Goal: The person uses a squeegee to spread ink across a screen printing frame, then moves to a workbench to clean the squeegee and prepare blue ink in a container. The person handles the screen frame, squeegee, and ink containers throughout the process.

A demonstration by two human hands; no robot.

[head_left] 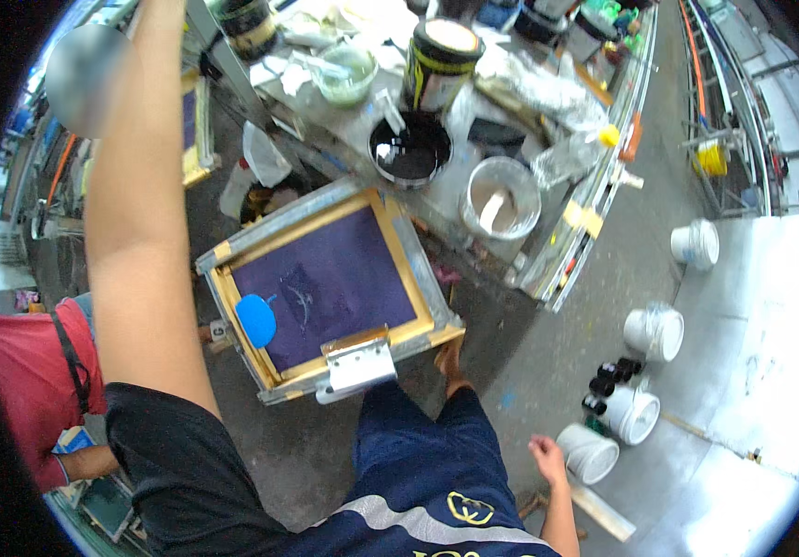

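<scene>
My left arm [144,204] reaches up along the left side and runs out past the top edge, so my left hand is not in view. Low on the right hangs my right hand [546,455], fingers loosely apart and nothing visible in them; a white bucket [592,455] is nearest to it. In front of my body a wooden-framed screen with purple mesh [344,269] leans by the table. Bright blue ink [256,321] lies at its left end, and a metal plate or bracket [362,365] sits on its near edge. A blurred grey round shape [88,82] overlaps my arm.
The worktable [344,130] holds a tub of black ink [410,148], a clear tub with a stirring stick [501,198], a dark can [438,65] and a bowl of pale green paste [345,76]. A person in a red shirt [37,390] stands left. More buckets [654,332] line the right.
</scene>
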